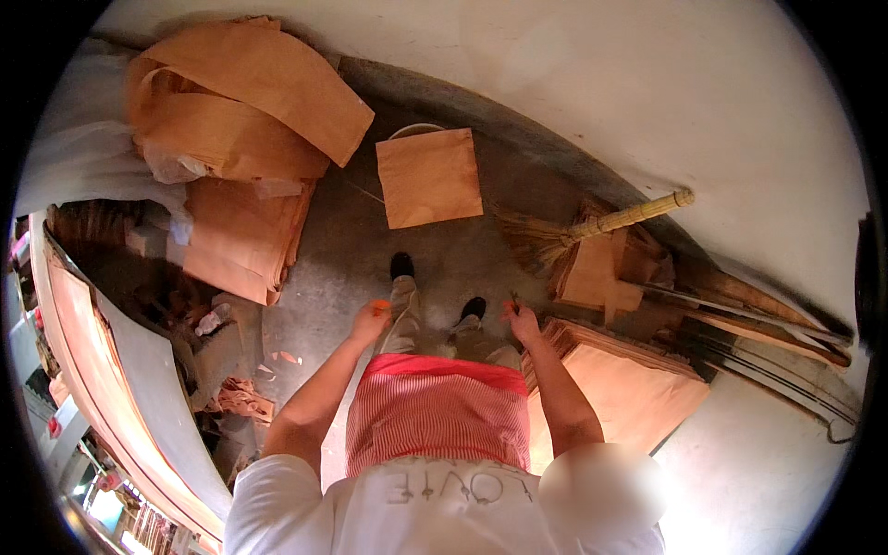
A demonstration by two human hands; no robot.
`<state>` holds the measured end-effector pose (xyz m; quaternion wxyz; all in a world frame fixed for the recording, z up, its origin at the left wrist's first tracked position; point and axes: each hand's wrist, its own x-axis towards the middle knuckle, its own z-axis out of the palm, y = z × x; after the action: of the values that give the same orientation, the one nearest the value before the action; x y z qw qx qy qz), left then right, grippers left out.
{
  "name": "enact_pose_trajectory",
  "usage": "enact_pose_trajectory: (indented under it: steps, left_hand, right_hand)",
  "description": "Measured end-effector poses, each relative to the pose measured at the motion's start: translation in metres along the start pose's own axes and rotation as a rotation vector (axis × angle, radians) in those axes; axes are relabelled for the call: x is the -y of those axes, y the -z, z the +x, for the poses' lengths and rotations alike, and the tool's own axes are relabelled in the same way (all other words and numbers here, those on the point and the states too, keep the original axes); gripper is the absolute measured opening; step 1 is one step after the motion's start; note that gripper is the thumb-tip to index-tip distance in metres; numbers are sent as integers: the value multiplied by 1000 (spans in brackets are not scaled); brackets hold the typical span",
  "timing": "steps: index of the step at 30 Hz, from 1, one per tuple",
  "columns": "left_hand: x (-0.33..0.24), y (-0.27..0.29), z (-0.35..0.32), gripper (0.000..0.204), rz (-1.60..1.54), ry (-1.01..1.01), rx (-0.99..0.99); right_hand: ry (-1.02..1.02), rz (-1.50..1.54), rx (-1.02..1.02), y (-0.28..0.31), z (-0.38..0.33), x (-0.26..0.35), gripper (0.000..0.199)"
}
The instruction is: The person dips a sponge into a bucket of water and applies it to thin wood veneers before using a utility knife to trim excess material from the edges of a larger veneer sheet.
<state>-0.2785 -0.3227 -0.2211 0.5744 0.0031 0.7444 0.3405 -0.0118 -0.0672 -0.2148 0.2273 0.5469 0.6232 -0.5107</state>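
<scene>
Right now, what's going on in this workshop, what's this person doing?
A person stands on a concrete floor among stacks of thin wood veneer sheets. The left hand holds a small orange thing, too small to identify. The right hand pinches something thin and dark above a veneer stack. One square sheet lies ahead of the feet, and a broom leans by the wall.

Few packages show. A translucent plastic wrapping [171, 166] lies crumpled among the veneer stacks at upper left. At the lower left rim stands a row of small colourful items [148, 527], possibly boxes or packets, too blurred to tell. No signs or screens are visible.
</scene>
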Motion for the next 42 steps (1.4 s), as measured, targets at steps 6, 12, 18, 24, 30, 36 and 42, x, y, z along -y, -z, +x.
enact_pose_trajectory:
  steps: [6,12,18,24,30,36,42]
  left_hand:
    - [4,20,27,25,72,-63,-84]
    - [45,-27,75,27,-199,39,-59]
    - [67,-62,124,28,-261,163,-4]
    - [57,-62,161,27,-337,137,0]
    - [51,-26,188,21,-437,56,-159]
    - [-48,7,260,24,191,-252,-421]
    - [-110,-54,327,23,626,-520,-292]
  right_hand:
    - [-26,-33,43,-15,98,106,41]
    - [-1,-328,-171,-31,263,127,53]
    - [0,47,-298,-30,375,130,42]
    - [25,136,-155,-3,400,69,57]
    - [-84,203,-208,30,289,-55,24]
    - [-71,287,-410,31,205,-72,30]
    - [-172,415,-458,5,178,-96,28]
